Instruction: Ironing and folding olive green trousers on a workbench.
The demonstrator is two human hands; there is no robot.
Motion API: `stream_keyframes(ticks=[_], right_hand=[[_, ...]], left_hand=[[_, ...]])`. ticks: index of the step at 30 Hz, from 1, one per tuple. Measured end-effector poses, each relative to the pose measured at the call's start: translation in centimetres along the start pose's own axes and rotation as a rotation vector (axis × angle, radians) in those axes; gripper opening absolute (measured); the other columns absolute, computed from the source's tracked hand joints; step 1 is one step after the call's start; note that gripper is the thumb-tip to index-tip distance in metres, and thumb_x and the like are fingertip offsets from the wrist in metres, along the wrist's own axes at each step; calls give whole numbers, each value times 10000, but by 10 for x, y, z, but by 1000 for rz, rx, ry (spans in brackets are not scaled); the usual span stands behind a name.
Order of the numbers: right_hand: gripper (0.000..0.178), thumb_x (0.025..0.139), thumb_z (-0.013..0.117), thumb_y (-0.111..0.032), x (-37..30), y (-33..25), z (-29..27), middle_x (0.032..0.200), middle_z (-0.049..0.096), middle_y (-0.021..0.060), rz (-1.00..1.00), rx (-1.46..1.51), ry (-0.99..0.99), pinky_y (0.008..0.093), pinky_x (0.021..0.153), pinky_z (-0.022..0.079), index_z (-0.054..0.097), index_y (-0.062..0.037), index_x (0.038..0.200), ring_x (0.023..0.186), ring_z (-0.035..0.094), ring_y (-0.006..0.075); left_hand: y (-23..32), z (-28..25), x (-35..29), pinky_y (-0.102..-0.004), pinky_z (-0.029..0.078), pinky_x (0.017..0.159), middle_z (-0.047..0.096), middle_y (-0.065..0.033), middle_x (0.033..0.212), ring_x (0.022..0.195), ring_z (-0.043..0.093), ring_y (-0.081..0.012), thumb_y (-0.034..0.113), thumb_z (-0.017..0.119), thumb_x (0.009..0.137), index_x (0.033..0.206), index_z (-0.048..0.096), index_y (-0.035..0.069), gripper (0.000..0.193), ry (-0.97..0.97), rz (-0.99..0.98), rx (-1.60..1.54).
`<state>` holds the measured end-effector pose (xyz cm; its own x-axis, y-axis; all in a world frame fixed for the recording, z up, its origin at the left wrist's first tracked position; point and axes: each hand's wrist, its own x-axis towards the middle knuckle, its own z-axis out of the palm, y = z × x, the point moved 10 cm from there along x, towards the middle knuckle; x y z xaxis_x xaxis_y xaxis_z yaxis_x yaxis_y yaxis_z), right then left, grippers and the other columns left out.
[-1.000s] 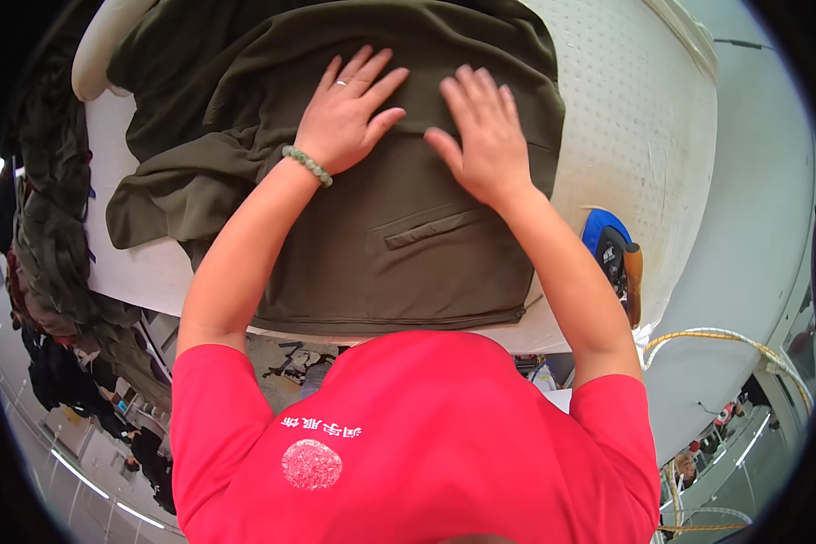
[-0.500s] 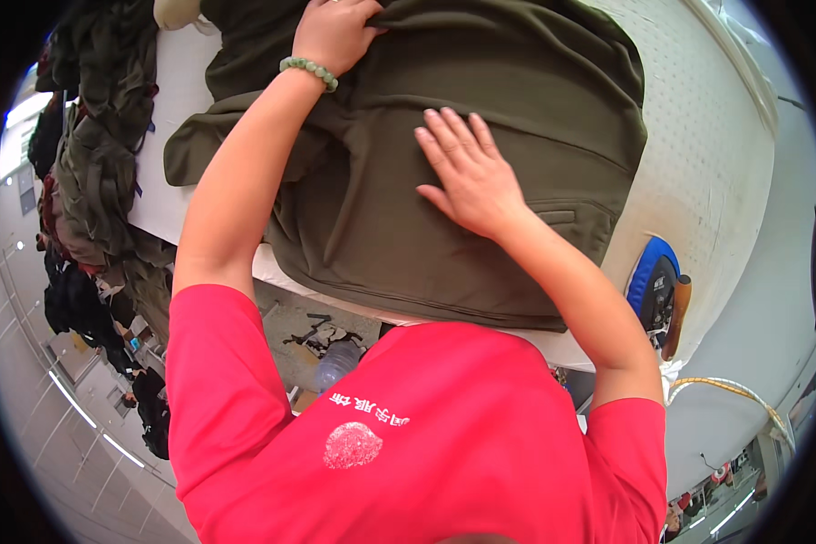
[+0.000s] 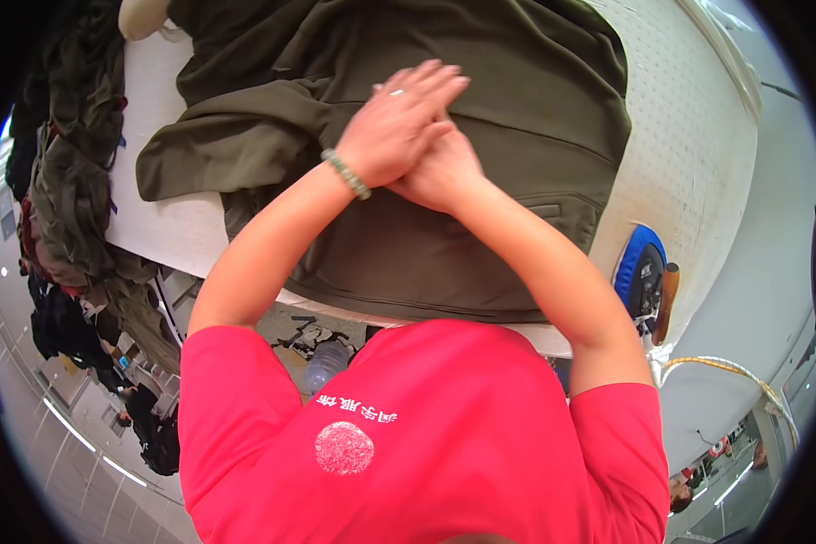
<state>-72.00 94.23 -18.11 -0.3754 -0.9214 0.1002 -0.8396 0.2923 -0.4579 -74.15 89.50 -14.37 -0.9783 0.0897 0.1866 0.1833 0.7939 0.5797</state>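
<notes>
A dark olive garment lies spread on the pale padded table, with one sleeve out to the left and a welt pocket at its lower right. Over its middle my two hands meet. My left hand, wearing a ring and a green bead bracelet, lies across my right hand with its fingers stretched out. My right hand is underneath, its fingers mostly covered; a fingertip shows past the left hand's edge, so it looks flat. Neither hand grips the cloth.
An iron with a blue-edged base and wooden handle stands at the table's right side, a cable near it. More dark garments hang at the left. A clear plastic bottle is below the table's near edge.
My left hand has let go of the garment's far part and come down and right onto my right hand. My right hand has shifted slightly left. The sleeve lies more uncovered.
</notes>
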Motion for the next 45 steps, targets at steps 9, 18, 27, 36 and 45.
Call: stream_keyframes(ticks=[9, 18, 27, 36, 45], right_hand=[[780, 910, 713, -367, -154, 99, -107, 1605, 347, 197, 345, -195, 123, 535, 1216, 221, 391, 3, 1517, 1501, 300, 369], [667, 913, 710, -180, -304, 107, -218, 1520, 440, 241, 722, -535, 336, 500, 1129, 367, 429, -4, 1491, 1368, 475, 387], [443, 914, 731, -236, -391, 147, -228, 952, 701, 163, 1291, -142, 188, 418, 811, 546, 630, -20, 1287, 891, 695, 338], [304, 921, 701, -352, -415, 181, -206, 819, 722, 134, 1597, 2, 27, 413, 747, 535, 713, -69, 1032, 799, 706, 330], [351, 924, 686, -378, -397, 175, -220, 813, 710, 152, 1377, -215, 102, 406, 739, 524, 714, -42, 1019, 776, 695, 313]], left_hand=[[38, 54, -13, -470, 172, 1254, 336, -132, 1628, 1532, 248, -300, 472, 622, 940, 1519, 420, 46, 747, -128, -71, 296], [162, 170, 61, -440, 143, 1271, 345, -124, 1624, 1537, 238, -272, 536, 548, 961, 1526, 404, 36, 768, -193, 270, 107], [110, 114, 37, -443, 153, 1268, 323, -122, 1634, 1536, 236, -275, 473, 581, 963, 1535, 385, 36, 746, -124, 87, 201], [179, 151, -15, -454, 156, 1262, 325, -119, 1632, 1534, 245, -269, 432, 595, 960, 1527, 398, 36, 719, -249, 200, 124], [213, 154, -52, -485, 193, 1248, 387, -147, 1593, 1511, 296, -297, 363, 599, 966, 1479, 458, 18, 634, -315, 248, -106]])
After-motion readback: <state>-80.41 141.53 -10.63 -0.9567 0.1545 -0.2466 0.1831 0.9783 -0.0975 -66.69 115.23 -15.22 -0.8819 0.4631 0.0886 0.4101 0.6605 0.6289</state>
